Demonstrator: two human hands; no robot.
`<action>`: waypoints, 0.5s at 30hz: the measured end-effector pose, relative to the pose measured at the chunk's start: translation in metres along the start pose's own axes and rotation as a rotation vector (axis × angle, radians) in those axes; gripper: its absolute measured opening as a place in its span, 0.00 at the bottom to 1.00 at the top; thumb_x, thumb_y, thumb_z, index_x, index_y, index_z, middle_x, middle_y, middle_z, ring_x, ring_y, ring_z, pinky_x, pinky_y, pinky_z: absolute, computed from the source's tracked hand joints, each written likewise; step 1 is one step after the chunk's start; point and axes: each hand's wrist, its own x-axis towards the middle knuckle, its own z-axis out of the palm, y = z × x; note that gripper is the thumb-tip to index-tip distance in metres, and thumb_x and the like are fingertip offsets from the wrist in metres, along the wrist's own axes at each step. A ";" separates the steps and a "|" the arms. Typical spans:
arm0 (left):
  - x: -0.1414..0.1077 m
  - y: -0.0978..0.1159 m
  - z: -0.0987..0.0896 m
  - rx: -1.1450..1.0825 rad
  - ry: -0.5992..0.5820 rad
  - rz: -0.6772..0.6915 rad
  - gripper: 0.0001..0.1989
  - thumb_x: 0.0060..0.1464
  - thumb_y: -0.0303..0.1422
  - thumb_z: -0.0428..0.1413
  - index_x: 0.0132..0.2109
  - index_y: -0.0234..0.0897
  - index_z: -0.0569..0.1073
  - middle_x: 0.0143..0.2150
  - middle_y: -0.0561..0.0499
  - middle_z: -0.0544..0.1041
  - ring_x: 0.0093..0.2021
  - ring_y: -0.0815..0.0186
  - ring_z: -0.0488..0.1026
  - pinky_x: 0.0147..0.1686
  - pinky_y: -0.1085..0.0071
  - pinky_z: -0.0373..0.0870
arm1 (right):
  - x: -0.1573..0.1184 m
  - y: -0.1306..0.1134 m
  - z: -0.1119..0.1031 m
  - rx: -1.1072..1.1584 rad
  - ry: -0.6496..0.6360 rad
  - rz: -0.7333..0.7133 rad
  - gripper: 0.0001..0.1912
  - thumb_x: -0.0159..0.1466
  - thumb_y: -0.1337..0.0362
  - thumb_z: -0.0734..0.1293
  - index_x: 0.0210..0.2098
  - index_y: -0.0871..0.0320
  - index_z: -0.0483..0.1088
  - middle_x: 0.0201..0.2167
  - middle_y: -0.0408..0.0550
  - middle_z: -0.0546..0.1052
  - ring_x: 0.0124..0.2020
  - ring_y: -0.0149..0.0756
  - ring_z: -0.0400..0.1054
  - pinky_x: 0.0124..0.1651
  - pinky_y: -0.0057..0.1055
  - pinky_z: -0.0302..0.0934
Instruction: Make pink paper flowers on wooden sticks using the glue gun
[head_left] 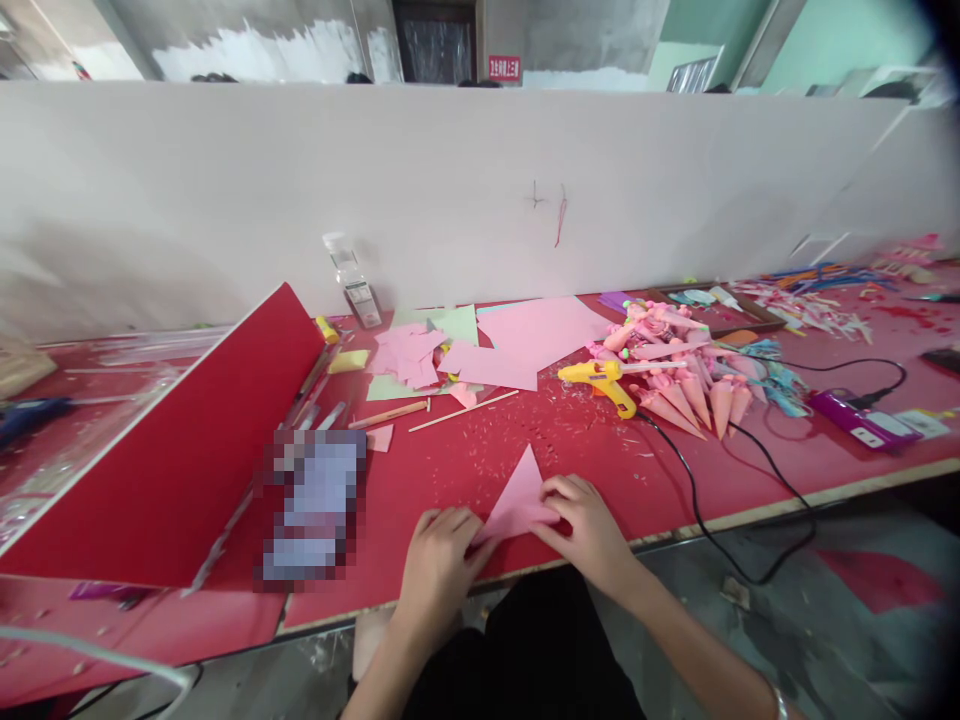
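Observation:
A pink paper triangle (517, 497) lies near the front edge of the red table (450, 470), its point facing away from me. My left hand (444, 555) pinches its lower left corner between thumb and fingers. At the lower right corner, my right hand (585, 525) closes thumb and fingertips on the paper. Beyond it are pink paper sheets (551, 330), small pink scraps (409, 355) and a thin wooden stick (465, 411). A yellow glue gun (604, 380) lies beside a pile of pink paper cones (694, 390).
A red board (187, 440) leans at the left, next to a blurred-out phone-like object (319, 505). A clear bottle (360, 290) stands by the white partition (450, 190). A black cable (694, 490) hangs over the front edge beside a purple box (862, 420).

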 end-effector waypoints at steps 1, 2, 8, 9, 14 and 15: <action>0.000 -0.001 -0.001 0.010 0.000 -0.022 0.11 0.52 0.35 0.49 0.25 0.36 0.66 0.25 0.53 0.69 0.28 0.67 0.65 0.33 0.69 0.57 | 0.001 0.000 0.001 -0.009 0.009 0.006 0.07 0.56 0.61 0.64 0.26 0.58 0.68 0.31 0.46 0.69 0.34 0.35 0.61 0.39 0.32 0.55; 0.000 -0.002 -0.002 0.018 -0.001 -0.040 0.11 0.53 0.36 0.48 0.25 0.36 0.66 0.25 0.53 0.69 0.27 0.67 0.65 0.33 0.69 0.57 | 0.002 0.001 0.003 -0.019 0.016 0.012 0.07 0.56 0.61 0.64 0.25 0.58 0.67 0.31 0.46 0.69 0.34 0.35 0.61 0.38 0.32 0.55; -0.005 -0.007 -0.008 -0.014 -0.038 -0.097 0.09 0.53 0.34 0.47 0.28 0.37 0.66 0.28 0.54 0.70 0.30 0.67 0.67 0.35 0.68 0.58 | 0.004 0.001 0.007 -0.066 0.026 0.031 0.08 0.55 0.62 0.64 0.22 0.58 0.64 0.30 0.46 0.69 0.33 0.36 0.61 0.38 0.33 0.55; -0.007 -0.008 -0.011 -0.021 -0.045 -0.098 0.08 0.53 0.34 0.47 0.29 0.38 0.67 0.30 0.54 0.71 0.32 0.67 0.67 0.36 0.68 0.58 | 0.004 0.002 0.008 -0.069 0.026 0.027 0.08 0.55 0.63 0.64 0.22 0.58 0.64 0.31 0.46 0.69 0.33 0.36 0.61 0.38 0.33 0.55; -0.010 -0.035 -0.040 0.155 0.139 -0.164 0.13 0.52 0.36 0.47 0.45 0.42 0.66 0.44 0.49 0.71 0.45 0.59 0.64 0.43 0.62 0.56 | 0.002 0.003 0.008 -0.074 0.018 -0.001 0.06 0.56 0.63 0.63 0.25 0.58 0.65 0.32 0.47 0.69 0.34 0.37 0.61 0.39 0.34 0.55; -0.010 -0.044 -0.047 0.207 0.192 -0.196 0.16 0.52 0.38 0.47 0.49 0.41 0.63 0.46 0.48 0.70 0.47 0.58 0.63 0.44 0.61 0.55 | 0.002 0.003 0.008 -0.075 0.016 -0.004 0.06 0.56 0.63 0.63 0.25 0.58 0.65 0.32 0.47 0.69 0.34 0.37 0.61 0.39 0.34 0.55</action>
